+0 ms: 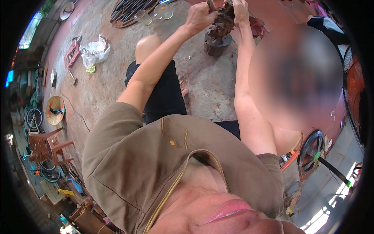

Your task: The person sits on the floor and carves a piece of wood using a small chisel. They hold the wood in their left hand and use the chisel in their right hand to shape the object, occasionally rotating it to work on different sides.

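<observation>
A dark brown carved piece [223, 22] stands at the top of the view on a round dark block [216, 47]. My left hand [200, 17] is closed around a light brown stick-like handle [211, 4] at the carving's left side. The handle's far end is cut off by the picture's edge, so its kind cannot be told. Against the carving's right side, my right hand [240, 12] has its fingers curled. What those fingers hold, if anything, is hidden.
Dark rods lie on a round mat [118, 22], beside a clear glass [143, 18]. Leftward are a white plastic bag [95, 51], a pink basket [71, 54], a straw hat [54, 117] and a brown chair [58, 147]. A blurred round patch covers the right side, near a fan [307, 154].
</observation>
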{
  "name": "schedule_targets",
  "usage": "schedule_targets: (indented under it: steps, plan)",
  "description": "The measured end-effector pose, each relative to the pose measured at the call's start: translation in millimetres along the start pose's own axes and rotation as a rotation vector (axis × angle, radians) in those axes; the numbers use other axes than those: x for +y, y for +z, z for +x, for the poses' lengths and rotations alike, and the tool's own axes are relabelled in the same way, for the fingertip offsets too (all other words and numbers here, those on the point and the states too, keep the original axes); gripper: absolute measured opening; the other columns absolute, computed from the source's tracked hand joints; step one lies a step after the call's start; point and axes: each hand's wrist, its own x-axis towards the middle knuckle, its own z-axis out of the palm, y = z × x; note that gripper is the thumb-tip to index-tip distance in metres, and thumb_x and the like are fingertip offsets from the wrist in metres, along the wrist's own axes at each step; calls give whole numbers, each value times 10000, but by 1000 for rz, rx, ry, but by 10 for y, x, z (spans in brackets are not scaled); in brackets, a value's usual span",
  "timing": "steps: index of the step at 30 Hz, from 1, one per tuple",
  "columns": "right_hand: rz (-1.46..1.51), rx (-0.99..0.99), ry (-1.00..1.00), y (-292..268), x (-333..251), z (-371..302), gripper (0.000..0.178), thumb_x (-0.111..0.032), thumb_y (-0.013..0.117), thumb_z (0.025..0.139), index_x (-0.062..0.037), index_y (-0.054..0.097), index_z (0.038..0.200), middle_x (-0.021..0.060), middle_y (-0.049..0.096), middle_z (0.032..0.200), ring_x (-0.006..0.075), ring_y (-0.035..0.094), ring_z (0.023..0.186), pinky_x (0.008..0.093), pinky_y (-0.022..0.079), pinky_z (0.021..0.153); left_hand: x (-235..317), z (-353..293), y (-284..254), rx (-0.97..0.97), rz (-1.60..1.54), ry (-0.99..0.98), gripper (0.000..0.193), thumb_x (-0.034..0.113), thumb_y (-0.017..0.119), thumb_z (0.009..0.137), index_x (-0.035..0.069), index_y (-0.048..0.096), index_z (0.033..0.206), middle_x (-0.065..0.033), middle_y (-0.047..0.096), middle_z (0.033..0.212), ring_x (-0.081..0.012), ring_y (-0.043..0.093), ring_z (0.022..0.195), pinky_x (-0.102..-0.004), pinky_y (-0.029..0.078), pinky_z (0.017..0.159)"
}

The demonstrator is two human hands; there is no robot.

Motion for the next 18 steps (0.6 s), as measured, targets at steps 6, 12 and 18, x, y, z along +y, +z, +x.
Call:
schedule_targets:
  steps: [6,12,18]
  plan:
    - [64,6,55,6,-19,-4,231,-207,484,996,-31,633,991,12,563,662,97,522,565,242,416,525,117,89,-93,31,-202,-31,104,134,770,806,48,727,846,-62,707,870,-207,665,762,-319,527,700]
    - [-9,8,6,8,13,6,234,-204,481,996,-36,643,979,5,560,662,87,517,580,236,410,534,43,85,28,-4,138,296,85,114,758,794,59,703,827,-86,689,893,-234,641,858,-339,514,717]
    - [8,29,3,-42,85,40,245,-218,484,996,-36,646,971,-2,562,666,78,508,581,235,397,529,-117,-83,-184,-61,-1,-169,115,145,767,781,52,701,795,-85,689,849,-232,662,789,-327,506,679]
